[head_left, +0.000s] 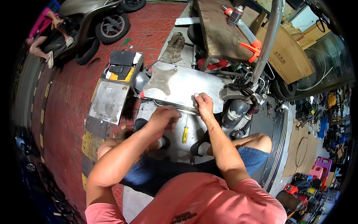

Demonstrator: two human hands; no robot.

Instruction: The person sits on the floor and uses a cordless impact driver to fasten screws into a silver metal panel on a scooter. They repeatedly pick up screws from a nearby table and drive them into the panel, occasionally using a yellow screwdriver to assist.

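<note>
A flat silver metal deck plate [188, 83] of a scooter lies across in front of me, with screws along its edges and a duller patch at its left end. On its near right edge rests my right hand [204, 105], closed, thumb and finger together; anything between them is too small to make out. My left hand [164, 117] hovers by the near edge of the plate with its fingers curled inward, hiding what they may hold. Between my feet, below the plate, is a screwdriver [185, 135] with a yellow handle.
Left of the plate stands an opened box [123, 65] with black and yellow parts, its metal lid [108, 100] beside it. The scooter's steering column [268, 41] rises at right. A wooden bench [218, 33] holds a spray can [235, 16]. Farther left, a person sits near a parked motor scooter [84, 22].
</note>
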